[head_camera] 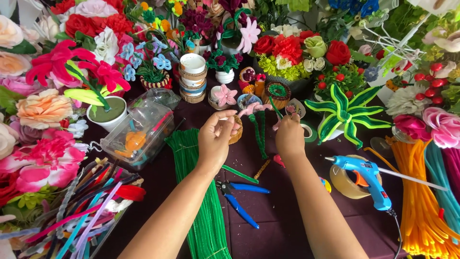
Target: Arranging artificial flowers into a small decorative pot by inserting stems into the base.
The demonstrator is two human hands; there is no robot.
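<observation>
Two hands work at the centre of the frame, above a dark purple table (268, 211). I read the left hand (214, 139) as closed in a pinch, thumb against fingertips, on the pale upper end of a small pipe-cleaner flower (249, 111). The right hand (289, 136) is curled shut around the same piece lower down, where pink petals show just beside its knuckles. From it, green stems (259, 136) hang between the two hands.

Status, as I judge it: the flower is partly built. Petals and stems are already joined; whether the stem wrap is finished I cannot tell, because the fingers cover the joint. It has not been set into a pot.

Supplies at hand:
1. A thick bundle of green pipe cleaners (201, 201) lies lower centre, running under the left forearm.
2. Blue-handled pliers (239, 196) lie just right of that bundle, untouched.
3. A blue glue gun (366, 178) rests on a roll of clear tape (346, 184) at the right.
4. Orange pipe cleaners (417, 201) lie at the far right edge.
5. A clear plastic box (139, 129) of oddments stands left of centre.
6. Loose mixed-colour pipe cleaners (81, 206) fill the lower left.

Finished flowers and small potted pieces crowd the top and left of the frame; I judge these as completed stock.
</observation>
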